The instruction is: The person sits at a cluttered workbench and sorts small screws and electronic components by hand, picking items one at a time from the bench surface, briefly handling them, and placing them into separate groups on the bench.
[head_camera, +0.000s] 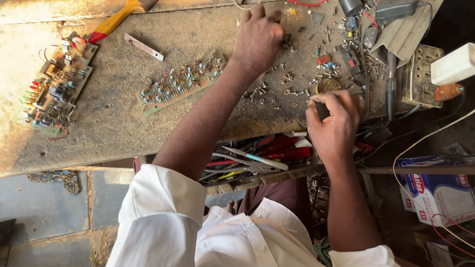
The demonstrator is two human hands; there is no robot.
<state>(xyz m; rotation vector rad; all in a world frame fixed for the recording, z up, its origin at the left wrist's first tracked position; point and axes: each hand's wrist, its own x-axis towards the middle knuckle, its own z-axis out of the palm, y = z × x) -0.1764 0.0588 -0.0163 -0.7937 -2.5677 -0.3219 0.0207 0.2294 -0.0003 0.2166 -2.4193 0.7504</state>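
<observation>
A small dark part (286, 39) lies on the tabletop (114, 117) right at the fingertips of the left hand (257, 39), on that hand's right side, among scattered screws (278, 89). The left hand is curled knuckles-up and reaches far forward; whether it pinches the part I cannot tell. The right hand (333, 121) sits nearer the body, close to the table's front edge, clenched around a small dark object (322, 111). So the left hand is much the nearer. A long green circuit board (182, 82) lies slantwise just left of the left wrist; a second board (54, 88) rests well apart, farther left.
</observation>
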